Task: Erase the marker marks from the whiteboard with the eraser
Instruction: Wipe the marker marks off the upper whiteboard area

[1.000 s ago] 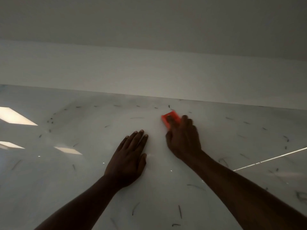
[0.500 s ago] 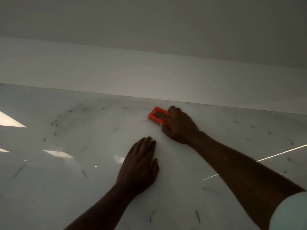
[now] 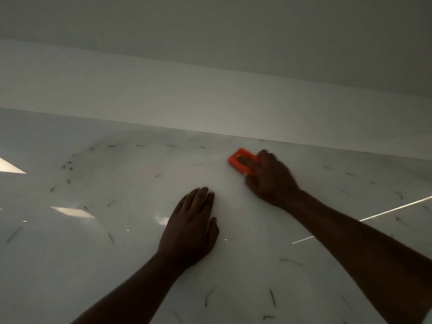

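A glossy whiteboard (image 3: 131, 242) fills the lower half of the head view. Short dark marker marks (image 3: 67, 168) lie scattered in an arc around a wiped middle patch. My right hand (image 3: 268, 181) presses an orange eraser (image 3: 240, 163) against the board close to its top edge, fingers laid over the eraser; the hand is motion-blurred. My left hand (image 3: 190, 226) rests flat on the board below and left of the eraser, fingers together and holding nothing.
Above the board's top edge (image 3: 210, 133) runs a pale wall band (image 3: 163, 97) and the ceiling. Ceiling lights reflect as bright patches (image 3: 72, 211) on the left and a thin bright line (image 3: 385, 212) on the right. More marks (image 3: 272, 298) sit near the bottom.
My right hand has swept the eraser left along the upper board and back slightly right. The view shifted a little; my left hand stayed flat on the board.
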A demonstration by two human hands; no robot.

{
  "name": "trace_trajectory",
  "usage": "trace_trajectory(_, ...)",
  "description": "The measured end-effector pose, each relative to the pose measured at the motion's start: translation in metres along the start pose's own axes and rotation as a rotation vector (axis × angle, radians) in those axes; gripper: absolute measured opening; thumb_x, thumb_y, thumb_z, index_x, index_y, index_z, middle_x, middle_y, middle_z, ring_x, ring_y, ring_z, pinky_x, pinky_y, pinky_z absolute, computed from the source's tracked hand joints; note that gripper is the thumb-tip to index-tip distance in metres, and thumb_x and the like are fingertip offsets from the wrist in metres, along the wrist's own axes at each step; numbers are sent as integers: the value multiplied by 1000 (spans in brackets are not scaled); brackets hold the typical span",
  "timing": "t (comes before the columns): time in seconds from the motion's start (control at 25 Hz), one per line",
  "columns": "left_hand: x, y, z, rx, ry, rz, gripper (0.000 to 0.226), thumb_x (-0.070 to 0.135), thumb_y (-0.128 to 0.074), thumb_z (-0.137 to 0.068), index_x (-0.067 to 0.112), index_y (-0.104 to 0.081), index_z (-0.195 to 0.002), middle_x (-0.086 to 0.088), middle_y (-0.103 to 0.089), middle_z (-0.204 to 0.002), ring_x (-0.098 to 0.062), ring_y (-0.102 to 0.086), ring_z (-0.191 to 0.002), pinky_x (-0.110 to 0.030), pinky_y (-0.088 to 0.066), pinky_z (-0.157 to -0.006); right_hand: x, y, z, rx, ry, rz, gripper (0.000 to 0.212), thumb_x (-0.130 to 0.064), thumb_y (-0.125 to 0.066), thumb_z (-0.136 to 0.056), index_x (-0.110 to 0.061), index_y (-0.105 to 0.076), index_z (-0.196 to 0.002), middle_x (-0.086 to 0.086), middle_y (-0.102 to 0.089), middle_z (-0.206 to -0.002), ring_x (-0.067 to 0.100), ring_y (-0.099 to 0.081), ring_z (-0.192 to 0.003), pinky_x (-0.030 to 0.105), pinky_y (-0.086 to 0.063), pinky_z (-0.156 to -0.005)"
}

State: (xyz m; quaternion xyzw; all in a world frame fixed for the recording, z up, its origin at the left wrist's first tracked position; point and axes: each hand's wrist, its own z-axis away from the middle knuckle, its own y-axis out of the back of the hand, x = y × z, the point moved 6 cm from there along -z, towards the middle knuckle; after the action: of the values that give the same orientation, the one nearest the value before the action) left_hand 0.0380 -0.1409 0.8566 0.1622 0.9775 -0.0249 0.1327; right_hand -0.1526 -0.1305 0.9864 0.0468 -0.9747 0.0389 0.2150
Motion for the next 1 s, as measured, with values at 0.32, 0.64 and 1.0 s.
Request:
trace_trajectory(0.32,4,-4,-1,98,-17,-47,55,26,-67,-88,-2,-62,-136,-22,-59,-142,-40,-57,-131,-50,-45,-109,-11,-3,11,127,-560,-16,57,-31,-56,-91,-15,-46,-145,29,-45,-130,45,-50,-108,47,-46,-88)
trace_trajectory(0.64,-47,42,52,60,9,45,55,30,-54,-98,3,-51,-146,-19,-50,-149,-35,-46,-138,-42,-37,-117,-62,-7,7,79,-159,24,64,-39,-57,-91,-24,-40,-151,26,-46,-118,45,-51,-98,49,-49,-78)
trace_trajectory(1.0,-178,69,163,127,507,-59,60,39,-37,-99,2,-53,-142,-20,-49,-149,-40,-45,-137,-55,-39,-114,-271,-22,38,38,196,-166,54,-35,-53,-92,-20,-51,-144,20,-53,-113,38,-55,-91,41,-45,-73)
